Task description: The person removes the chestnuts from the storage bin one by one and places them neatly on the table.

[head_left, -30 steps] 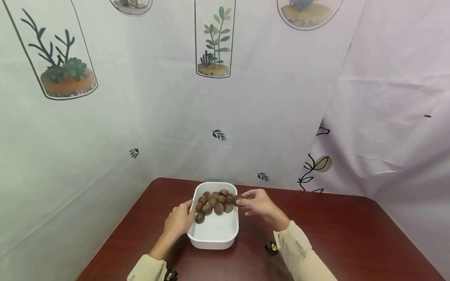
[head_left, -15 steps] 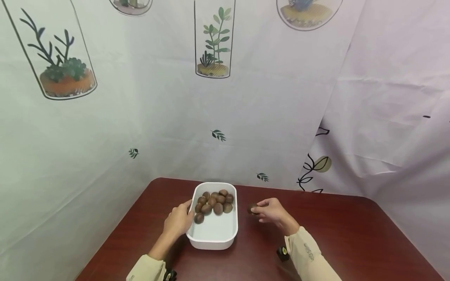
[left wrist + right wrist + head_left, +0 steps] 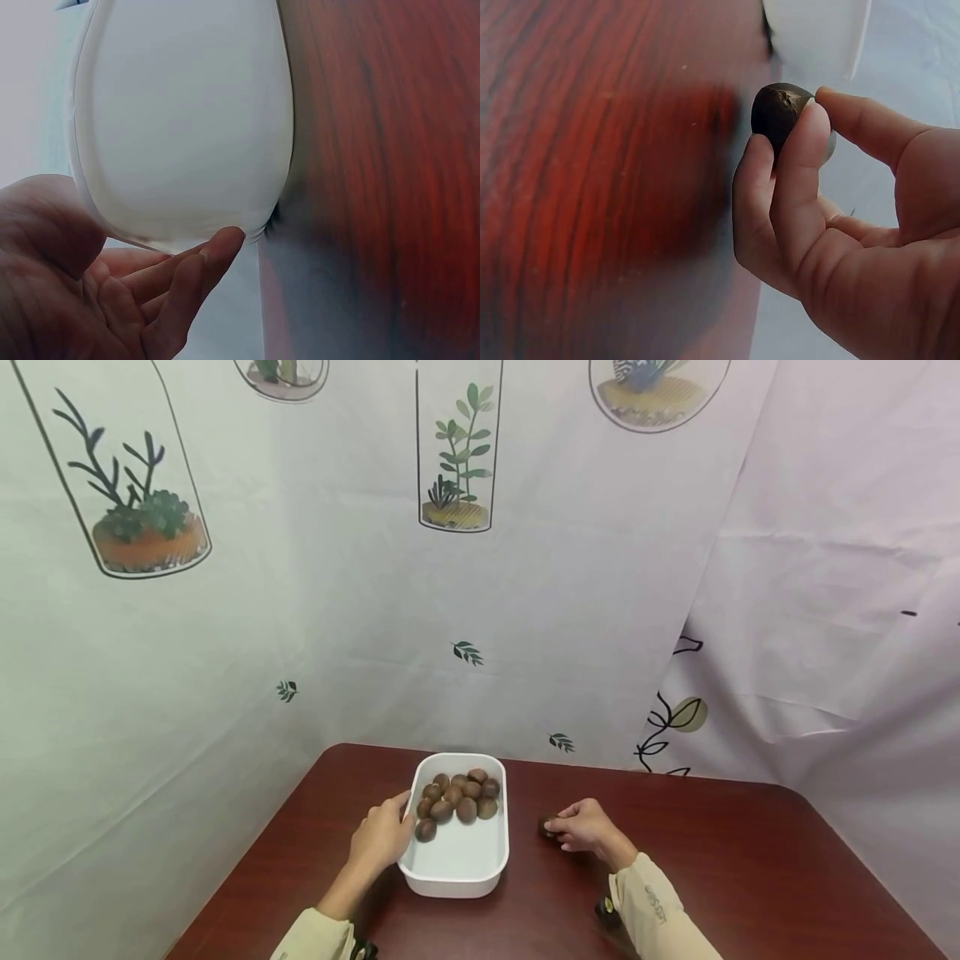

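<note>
A white rectangular tub [image 3: 456, 863] stands on the table, with several brown egg-shaped fruits [image 3: 467, 811] heaped mostly in its far half. My left hand [image 3: 381, 833] grips the tub at its left side. In the left wrist view, that hand's curled fingers [image 3: 225, 244] lie against the outer wall. To the right of the tub, my right hand [image 3: 588, 827] pinches one brown egg-shaped fruit [image 3: 547, 826] low over the table. Up close in the right wrist view, this fruit [image 3: 774, 112] is dark and smooth with a rough star-like mark, held between thumb and fingertips.
The dark red wooden table [image 3: 712, 860] has rounded far corners. Pale cloth [image 3: 360, 610] printed with plants in jars hangs behind it and along both sides. A dark device [image 3: 606, 912] is strapped under the right sleeve.
My right hand has carried the brown egg-shaped fruit from the tub's right rim out to the right and down toward the table. The left hand and the tub have stayed put.
</note>
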Demonstrator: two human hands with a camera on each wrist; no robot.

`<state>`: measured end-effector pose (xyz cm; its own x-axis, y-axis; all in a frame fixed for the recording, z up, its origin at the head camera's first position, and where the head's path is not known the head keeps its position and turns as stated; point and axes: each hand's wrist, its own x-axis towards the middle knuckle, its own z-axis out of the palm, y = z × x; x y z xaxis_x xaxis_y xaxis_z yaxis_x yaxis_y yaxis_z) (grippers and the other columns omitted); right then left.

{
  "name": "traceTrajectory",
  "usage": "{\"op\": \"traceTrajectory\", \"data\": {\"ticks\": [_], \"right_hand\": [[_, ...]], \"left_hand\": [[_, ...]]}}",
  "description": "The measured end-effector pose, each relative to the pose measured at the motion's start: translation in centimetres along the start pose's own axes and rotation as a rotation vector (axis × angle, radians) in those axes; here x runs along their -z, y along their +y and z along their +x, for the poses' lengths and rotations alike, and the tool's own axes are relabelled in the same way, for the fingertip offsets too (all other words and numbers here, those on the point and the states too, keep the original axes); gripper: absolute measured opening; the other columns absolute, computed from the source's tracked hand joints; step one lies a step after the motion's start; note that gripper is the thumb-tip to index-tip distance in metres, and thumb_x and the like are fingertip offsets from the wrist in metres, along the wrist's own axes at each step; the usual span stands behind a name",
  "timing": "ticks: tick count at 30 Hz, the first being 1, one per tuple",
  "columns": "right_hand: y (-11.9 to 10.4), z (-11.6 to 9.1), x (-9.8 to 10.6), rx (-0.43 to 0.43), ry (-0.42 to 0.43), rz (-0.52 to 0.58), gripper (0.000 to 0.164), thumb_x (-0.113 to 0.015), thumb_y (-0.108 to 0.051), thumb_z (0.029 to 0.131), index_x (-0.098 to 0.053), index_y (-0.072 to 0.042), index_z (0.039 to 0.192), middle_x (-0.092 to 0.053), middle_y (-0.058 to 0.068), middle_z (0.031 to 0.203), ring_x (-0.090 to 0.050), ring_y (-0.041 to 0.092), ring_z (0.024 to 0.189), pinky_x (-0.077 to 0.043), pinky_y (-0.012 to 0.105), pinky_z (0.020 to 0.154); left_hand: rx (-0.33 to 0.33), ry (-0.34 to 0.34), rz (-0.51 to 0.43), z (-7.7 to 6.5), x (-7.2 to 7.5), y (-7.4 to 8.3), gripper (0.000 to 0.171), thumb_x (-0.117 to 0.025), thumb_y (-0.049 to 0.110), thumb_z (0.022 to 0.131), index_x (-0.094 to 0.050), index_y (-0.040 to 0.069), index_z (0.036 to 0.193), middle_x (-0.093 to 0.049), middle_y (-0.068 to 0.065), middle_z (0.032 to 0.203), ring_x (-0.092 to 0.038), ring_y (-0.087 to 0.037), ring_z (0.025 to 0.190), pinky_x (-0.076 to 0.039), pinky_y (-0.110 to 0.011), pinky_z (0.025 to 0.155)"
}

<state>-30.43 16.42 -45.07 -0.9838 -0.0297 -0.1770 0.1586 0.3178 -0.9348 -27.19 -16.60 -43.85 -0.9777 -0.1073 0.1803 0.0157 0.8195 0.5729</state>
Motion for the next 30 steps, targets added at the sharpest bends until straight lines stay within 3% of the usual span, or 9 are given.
{"op": "traceTrajectory", "data": {"ticks": [16, 25, 28, 30], "right_hand": [[0.2, -0.2, 0.2, -0.003, 0.047, -0.098, 0.026, -0.078, -0.009, 0.082, -0.061, 0.006, 0.093, -0.067, 0.014, 0.088, -0.066, 0.017, 0.064, -0.054, 0.028, 0.052], [-0.3, -0.5, 0.3, 0.022, 0.123, -0.244, 0.025, -0.079, -0.021, 0.082, -0.07, 0.003, 0.085, -0.057, 0.004, 0.063, -0.051, 0.012, 0.05, -0.049, 0.028, 0.048], [-1.1, -0.7, 0.1, 0.079, 0.167, -0.334, 0.035, -0.077, -0.024, 0.085, -0.068, 0.008, 0.096, -0.062, 0.01, 0.073, -0.055, 0.017, 0.051, -0.05, 0.032, 0.05], [-2.1, -0.8, -0.4, 0.136, 0.201, -0.393, 0.043, -0.075, -0.025, 0.086, -0.065, 0.011, 0.105, -0.066, 0.017, 0.087, -0.062, 0.022, 0.062, -0.053, 0.037, 0.058]], "left_hand": [[-0.006, 0.007, -0.001, 0.1, 0.1, 0.0, 0.047, -0.058, 0.019, 0.094, -0.057, 0.006, 0.139, -0.067, -0.025, 0.119, -0.068, -0.043, 0.096, -0.051, -0.057, 0.068], [0.0, 0.01, -0.005, 0.0, -0.1, 0.0, 0.045, -0.058, 0.018, 0.095, -0.058, 0.006, 0.138, -0.068, -0.023, 0.117, -0.069, -0.04, 0.093, -0.051, -0.055, 0.066], [0.002, 0.012, -0.005, 0.0, -0.1, 0.0, 0.046, -0.058, 0.018, 0.094, -0.058, 0.006, 0.138, -0.068, -0.023, 0.117, -0.068, -0.041, 0.094, -0.051, -0.056, 0.067], [0.004, 0.013, -0.004, 0.0, -0.1, 0.0, 0.046, -0.058, 0.018, 0.094, -0.058, 0.006, 0.139, -0.068, -0.023, 0.118, -0.068, -0.042, 0.094, -0.051, -0.056, 0.067]]}}
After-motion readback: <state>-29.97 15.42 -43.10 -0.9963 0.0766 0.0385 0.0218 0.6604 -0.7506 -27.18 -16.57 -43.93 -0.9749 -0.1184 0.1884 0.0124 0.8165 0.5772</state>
